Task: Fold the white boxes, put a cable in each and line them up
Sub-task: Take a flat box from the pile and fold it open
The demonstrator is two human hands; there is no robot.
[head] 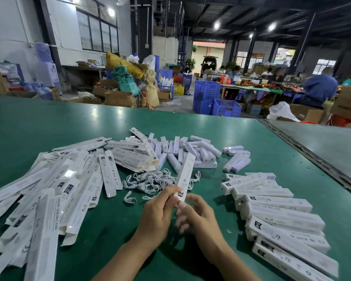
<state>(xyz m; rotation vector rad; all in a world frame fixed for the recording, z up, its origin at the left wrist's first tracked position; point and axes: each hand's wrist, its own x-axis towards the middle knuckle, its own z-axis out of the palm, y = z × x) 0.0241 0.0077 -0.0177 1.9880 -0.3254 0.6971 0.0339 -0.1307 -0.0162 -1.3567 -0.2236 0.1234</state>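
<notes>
Left hand grips long white cardboard box near its end, probably offering the flap to right hand, grip too blurred to tell.

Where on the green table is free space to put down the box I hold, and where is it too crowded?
For the box: bare green table lies far left beyond the flat boxes, and in a gap between the right hand and the row of folded boxes. Crowded: the cables and the small white pieces behind them.
</notes>
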